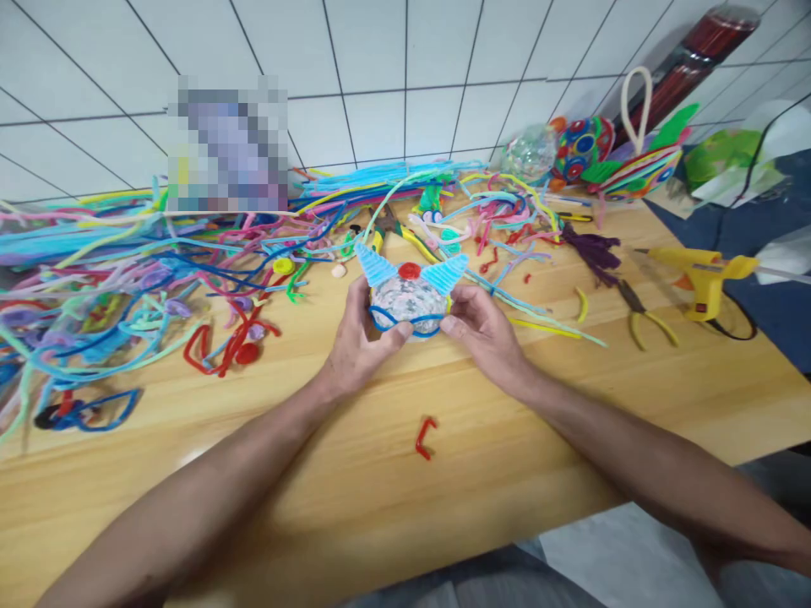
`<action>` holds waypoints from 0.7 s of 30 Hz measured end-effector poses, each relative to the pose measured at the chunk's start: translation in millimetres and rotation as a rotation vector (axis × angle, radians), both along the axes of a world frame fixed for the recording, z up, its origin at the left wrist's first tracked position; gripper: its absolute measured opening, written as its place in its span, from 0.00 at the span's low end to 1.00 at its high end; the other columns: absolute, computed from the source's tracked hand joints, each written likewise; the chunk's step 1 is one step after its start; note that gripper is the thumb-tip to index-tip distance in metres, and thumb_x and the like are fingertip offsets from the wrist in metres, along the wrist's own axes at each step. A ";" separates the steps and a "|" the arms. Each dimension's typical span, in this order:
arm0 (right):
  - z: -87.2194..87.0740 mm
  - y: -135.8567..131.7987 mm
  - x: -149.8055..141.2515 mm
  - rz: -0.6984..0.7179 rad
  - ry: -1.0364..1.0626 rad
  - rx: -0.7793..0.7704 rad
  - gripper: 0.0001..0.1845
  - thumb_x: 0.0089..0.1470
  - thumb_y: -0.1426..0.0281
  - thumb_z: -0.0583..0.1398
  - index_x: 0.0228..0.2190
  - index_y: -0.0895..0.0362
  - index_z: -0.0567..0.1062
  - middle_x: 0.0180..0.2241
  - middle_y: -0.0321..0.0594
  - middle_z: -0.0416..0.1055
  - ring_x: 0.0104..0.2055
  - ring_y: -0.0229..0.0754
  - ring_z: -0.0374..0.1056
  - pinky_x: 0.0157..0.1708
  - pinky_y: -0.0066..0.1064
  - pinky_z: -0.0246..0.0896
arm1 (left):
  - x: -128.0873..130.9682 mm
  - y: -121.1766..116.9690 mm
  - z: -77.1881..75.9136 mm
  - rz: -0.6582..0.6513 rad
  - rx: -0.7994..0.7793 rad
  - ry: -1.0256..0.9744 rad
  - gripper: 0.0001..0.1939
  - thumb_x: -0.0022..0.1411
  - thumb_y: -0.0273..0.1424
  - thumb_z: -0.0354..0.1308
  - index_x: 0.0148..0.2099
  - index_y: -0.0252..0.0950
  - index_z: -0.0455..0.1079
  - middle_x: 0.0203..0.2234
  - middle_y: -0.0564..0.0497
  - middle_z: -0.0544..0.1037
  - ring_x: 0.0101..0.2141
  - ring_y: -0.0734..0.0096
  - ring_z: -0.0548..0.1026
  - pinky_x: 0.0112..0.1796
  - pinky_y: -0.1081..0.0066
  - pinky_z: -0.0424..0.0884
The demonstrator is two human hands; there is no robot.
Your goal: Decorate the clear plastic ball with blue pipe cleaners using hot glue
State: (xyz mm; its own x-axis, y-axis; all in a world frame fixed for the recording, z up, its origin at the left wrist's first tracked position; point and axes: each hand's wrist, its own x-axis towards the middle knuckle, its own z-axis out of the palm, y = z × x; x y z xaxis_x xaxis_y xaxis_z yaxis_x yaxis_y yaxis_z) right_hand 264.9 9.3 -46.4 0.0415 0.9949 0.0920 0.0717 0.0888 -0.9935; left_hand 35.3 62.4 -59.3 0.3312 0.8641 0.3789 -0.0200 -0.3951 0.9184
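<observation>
Both hands hold a small glittery ball figure point(409, 301) over the wooden table point(355, 473). It has two light blue pipe-cleaner ears, a red disc on top and a blue pipe-cleaner loop around its front. My left hand point(361, 342) grips its left side, thumb pressed on the blue loop. My right hand point(485, 329) pinches its right side. A short bent red pipe-cleaner piece point(425, 437) lies on the table nearer to me.
A big heap of coloured pipe cleaners point(127, 262) covers the left and back of the table. Pliers point(643, 314) and a yellow glue gun point(700, 274) lie at right. Finished colourful craft pieces point(608, 156) stand at the back right by the tiled wall.
</observation>
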 end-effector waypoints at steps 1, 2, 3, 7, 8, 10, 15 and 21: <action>-0.3 0.6 0.1 -0.002 0.013 -0.005 0.33 0.56 0.41 0.74 0.52 0.48 0.76 0.52 0.41 0.81 0.50 0.48 0.77 0.55 0.45 0.76 | -0.5 0.2 0.4 -0.017 0.000 -0.002 0.45 0.66 0.60 0.70 0.73 0.42 0.61 0.65 0.40 0.74 0.64 0.47 0.76 0.63 0.51 0.77; -0.5 1.1 0.2 0.001 0.028 -0.008 0.33 0.55 0.41 0.75 0.50 0.48 0.75 0.50 0.40 0.81 0.49 0.48 0.77 0.54 0.45 0.76 | -1.3 0.5 1.0 -0.036 -0.003 0.001 0.45 0.66 0.60 0.70 0.73 0.42 0.61 0.65 0.40 0.74 0.64 0.47 0.76 0.64 0.50 0.77; -0.6 1.4 0.3 0.006 0.043 -0.011 0.34 0.54 0.41 0.76 0.50 0.48 0.75 0.49 0.40 0.81 0.49 0.48 0.77 0.53 0.44 0.76 | -2.3 0.9 1.6 -0.053 -0.008 0.009 0.45 0.67 0.61 0.69 0.73 0.42 0.61 0.65 0.40 0.74 0.64 0.46 0.75 0.64 0.50 0.77; 1.1 0.9 0.9 0.020 0.074 -0.017 0.36 0.52 0.40 0.76 0.50 0.48 0.75 0.51 0.41 0.81 0.50 0.48 0.78 0.54 0.45 0.77 | -5.1 1.7 2.3 -0.073 -0.013 0.050 0.47 0.66 0.63 0.69 0.74 0.43 0.60 0.66 0.40 0.73 0.65 0.44 0.74 0.64 0.49 0.76; 2.0 0.2 1.1 0.020 0.071 -0.014 0.37 0.52 0.40 0.76 0.51 0.48 0.75 0.52 0.41 0.81 0.51 0.49 0.78 0.55 0.46 0.77 | -5.0 1.5 2.2 -0.067 -0.011 0.052 0.48 0.65 0.63 0.69 0.74 0.43 0.59 0.67 0.39 0.72 0.66 0.44 0.73 0.65 0.48 0.75; 3.7 -1.3 1.3 0.023 0.063 -0.006 0.37 0.54 0.39 0.75 0.53 0.47 0.75 0.55 0.43 0.81 0.53 0.50 0.78 0.56 0.47 0.77 | -3.7 0.4 1.9 -0.051 -0.012 0.048 0.48 0.65 0.63 0.70 0.74 0.43 0.59 0.67 0.39 0.72 0.66 0.44 0.74 0.65 0.48 0.75; 3.5 -5.2 0.4 0.052 0.030 0.036 0.40 0.55 0.40 0.75 0.59 0.46 0.73 0.59 0.45 0.79 0.58 0.52 0.78 0.58 0.50 0.77 | 2.7 -5.4 5.2 0.010 -0.081 0.014 0.43 0.65 0.60 0.72 0.68 0.43 0.61 0.61 0.41 0.76 0.60 0.49 0.78 0.61 0.50 0.78; -1.5 -5.5 -1.4 0.030 -0.065 0.088 0.43 0.52 0.44 0.78 0.60 0.46 0.72 0.60 0.47 0.79 0.61 0.55 0.77 0.62 0.53 0.76 | 10.0 -15.2 14.6 0.019 -0.193 -0.024 0.41 0.64 0.59 0.72 0.66 0.42 0.62 0.59 0.42 0.78 0.59 0.51 0.79 0.62 0.51 0.77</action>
